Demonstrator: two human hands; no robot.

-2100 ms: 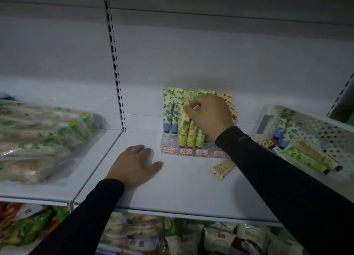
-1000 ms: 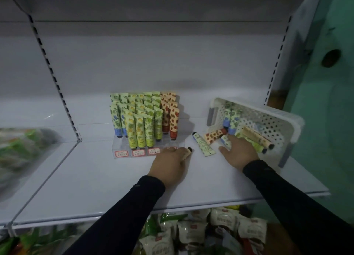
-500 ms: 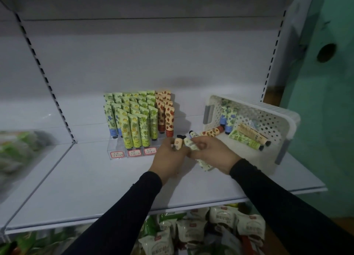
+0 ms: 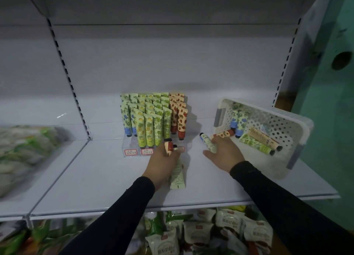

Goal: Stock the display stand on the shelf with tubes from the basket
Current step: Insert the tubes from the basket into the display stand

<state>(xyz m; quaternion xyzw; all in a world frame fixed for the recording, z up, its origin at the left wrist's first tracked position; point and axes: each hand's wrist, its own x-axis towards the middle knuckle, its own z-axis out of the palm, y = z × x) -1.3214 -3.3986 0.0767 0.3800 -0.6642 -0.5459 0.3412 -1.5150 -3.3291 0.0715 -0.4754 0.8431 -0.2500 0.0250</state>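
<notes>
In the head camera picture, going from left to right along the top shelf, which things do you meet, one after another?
Blurred bagged goods → display stand full of upright tubes → left hand holding two tubes → right hand reaching for a loose tube → white basket with more tubes.
</notes>
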